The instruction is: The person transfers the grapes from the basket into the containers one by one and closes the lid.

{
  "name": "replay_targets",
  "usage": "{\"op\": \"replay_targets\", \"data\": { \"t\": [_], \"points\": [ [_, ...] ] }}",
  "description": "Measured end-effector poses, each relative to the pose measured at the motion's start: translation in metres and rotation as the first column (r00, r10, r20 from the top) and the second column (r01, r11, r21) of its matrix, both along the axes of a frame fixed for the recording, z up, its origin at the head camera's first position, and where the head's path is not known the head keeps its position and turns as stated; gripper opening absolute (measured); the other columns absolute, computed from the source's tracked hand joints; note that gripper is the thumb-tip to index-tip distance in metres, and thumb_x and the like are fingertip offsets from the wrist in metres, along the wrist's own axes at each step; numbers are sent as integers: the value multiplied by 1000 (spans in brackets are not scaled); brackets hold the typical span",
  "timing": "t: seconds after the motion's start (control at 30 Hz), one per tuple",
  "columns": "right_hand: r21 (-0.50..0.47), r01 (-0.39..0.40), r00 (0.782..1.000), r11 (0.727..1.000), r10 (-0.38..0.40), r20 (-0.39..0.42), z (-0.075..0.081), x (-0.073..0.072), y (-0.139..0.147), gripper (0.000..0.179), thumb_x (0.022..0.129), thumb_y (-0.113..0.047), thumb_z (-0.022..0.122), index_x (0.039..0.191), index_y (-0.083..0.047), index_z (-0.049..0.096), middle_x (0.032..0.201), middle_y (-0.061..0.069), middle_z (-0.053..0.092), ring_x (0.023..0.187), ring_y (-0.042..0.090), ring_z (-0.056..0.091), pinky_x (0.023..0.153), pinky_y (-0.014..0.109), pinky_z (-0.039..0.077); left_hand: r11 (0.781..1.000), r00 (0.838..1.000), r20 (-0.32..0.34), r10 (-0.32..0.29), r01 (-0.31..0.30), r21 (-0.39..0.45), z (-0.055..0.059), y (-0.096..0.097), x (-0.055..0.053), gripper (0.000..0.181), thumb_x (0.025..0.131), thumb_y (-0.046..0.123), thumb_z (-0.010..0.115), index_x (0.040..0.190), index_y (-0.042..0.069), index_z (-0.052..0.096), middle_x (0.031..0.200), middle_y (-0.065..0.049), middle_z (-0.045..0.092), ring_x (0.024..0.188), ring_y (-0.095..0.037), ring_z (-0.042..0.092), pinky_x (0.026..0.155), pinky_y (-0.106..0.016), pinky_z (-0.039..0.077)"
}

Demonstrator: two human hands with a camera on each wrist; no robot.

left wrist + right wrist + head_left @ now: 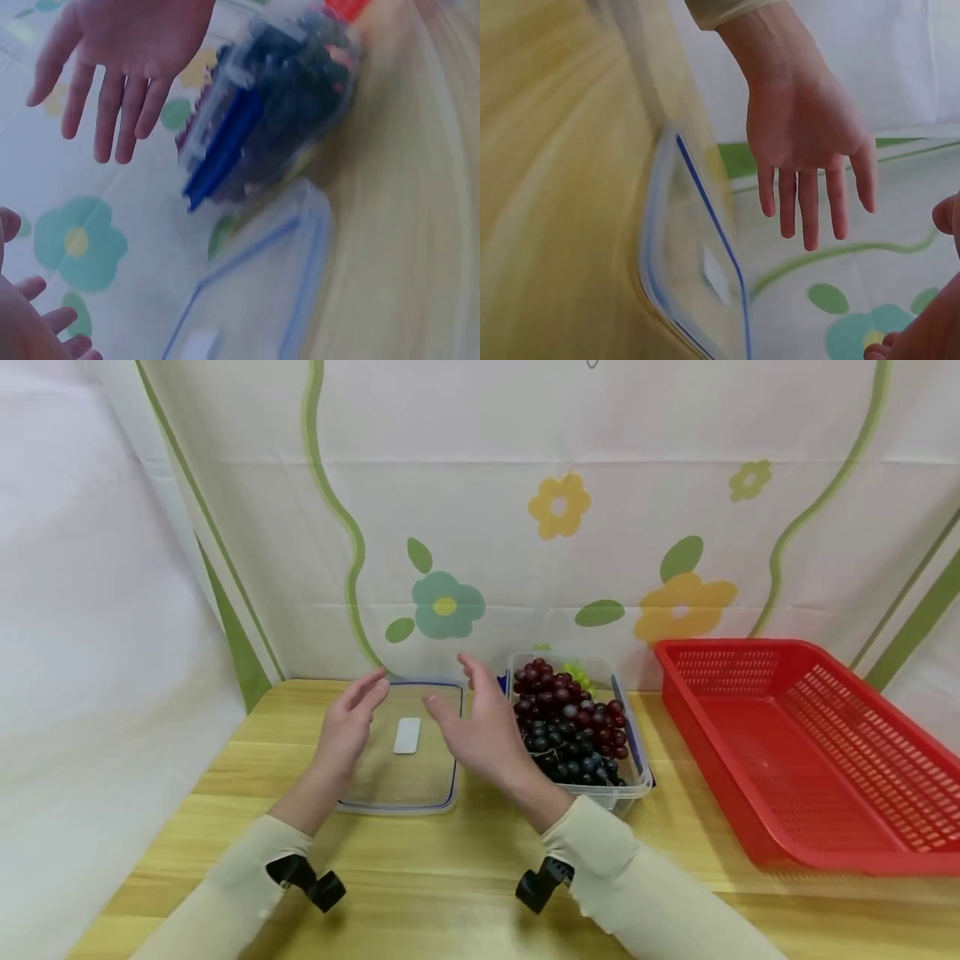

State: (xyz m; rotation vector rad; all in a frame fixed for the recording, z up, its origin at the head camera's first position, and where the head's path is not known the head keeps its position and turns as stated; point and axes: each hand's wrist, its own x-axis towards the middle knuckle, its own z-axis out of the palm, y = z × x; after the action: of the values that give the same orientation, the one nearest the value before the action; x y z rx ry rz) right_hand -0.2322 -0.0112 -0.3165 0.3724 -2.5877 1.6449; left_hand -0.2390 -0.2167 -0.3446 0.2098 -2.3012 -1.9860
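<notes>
Both hands are raised with palms facing each other and hold nothing. My left hand [347,727] is over the left side of a clear, blue-edged lid [382,777] lying on the table; its fingers are straight. On the other side, my right hand [483,727] has its fingers extended and thumb apart, between the lid and a clear plastic box [641,760]. Dark red grapes [555,693] and black grapes [570,756] fill the box, with some green grapes [579,675] at the back. A blue clip [225,146] on the box's side shows in the left wrist view.
A red plastic basket [738,785] with perforated walls stands to the right of the box. A white label [407,736] sits at the lid's middle. Behind the wooden table [420,877] hangs a flowered curtain [480,510].
</notes>
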Motion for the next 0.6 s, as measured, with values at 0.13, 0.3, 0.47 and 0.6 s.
{"op": "replay_targets", "data": {
  "t": [0.13,0.3,0.47,0.6],
  "points": [
    [-81,8,995,997,1,103,-13,3,-17,79,101,-53,64,167,-25,31,173,4,36,158,32,36,126,59,35,999,998,64,29,-28,-16,-7,-22,9,63,109,50,54,164,24,41,175,1,33,165,-27,23,134,-57,17],
    [-136,83,974,987,-52,221,-34,3,-29,81,101,-53,65,167,-22,31,173,10,34,158,37,35,126,61,34,999,992,120,41,-42,10,-20,-42,17,65,112,49,48,168,19,33,178,-2,24,166,-32,16,134,-62,12],
    [-128,147,957,981,-109,268,-54,-3,-39,83,100,-51,67,167,-19,29,172,14,33,156,41,37,124,62,36,995,993,121,-4,-9,104,-29,-54,20,68,114,47,42,170,12,24,180,-8,15,167,-34,12,136,-55,9],
    [-121,168,951,978,-128,282,-65,-8,-44,86,99,-48,70,168,-17,28,172,13,31,157,40,36,125,60,36,989,992,112,-63,47,137,-33,-58,22,73,114,49,37,171,10,13,180,-12,5,168,-36,7,137,-52,5]
  ]
}}
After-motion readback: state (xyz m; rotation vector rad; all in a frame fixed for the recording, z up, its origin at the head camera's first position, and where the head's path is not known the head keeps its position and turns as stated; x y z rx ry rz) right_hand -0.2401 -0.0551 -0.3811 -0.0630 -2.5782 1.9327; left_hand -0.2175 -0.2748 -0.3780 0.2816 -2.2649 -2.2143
